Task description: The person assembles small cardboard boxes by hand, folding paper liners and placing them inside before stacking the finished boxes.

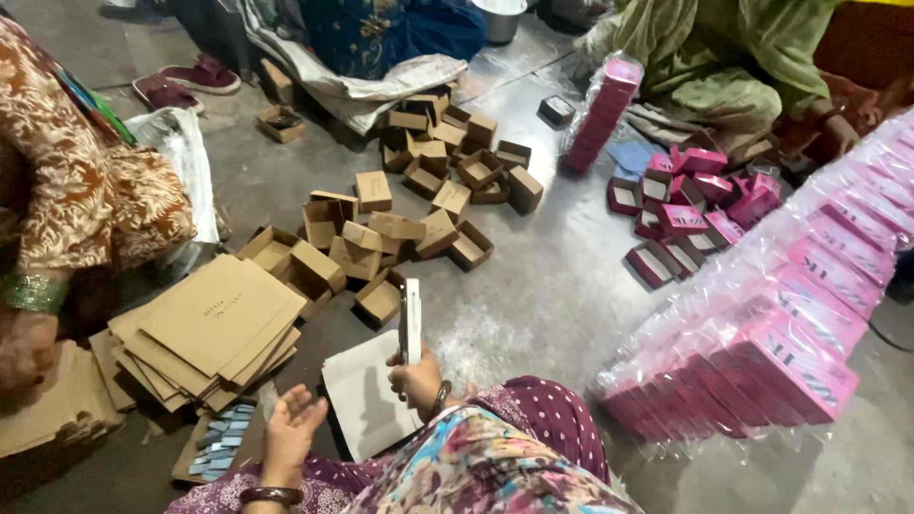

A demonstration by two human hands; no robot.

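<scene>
My right hand (416,378) holds a thin flat card piece (410,319) upright, seen edge-on, above a white sheet (362,395) lying on the floor by my knee. My left hand (290,425) hovers palm up with fingers apart and nothing in it, just left of that sheet. Below it lies a small tray of several blue-grey strips (221,440). A stack of flat brown cardboard blanks (211,328) sits to the left of my hands. Folded brown open boxes (381,243) are scattered in front of me.
Clear-wrapped stacks of pink boxes (771,343) line the right side, with loose pink boxes (685,205) beyond them. A person in a patterned brown sleeve (81,190) sits at left, another in green (733,57) at far right. Sandals (186,84) lie at the back left.
</scene>
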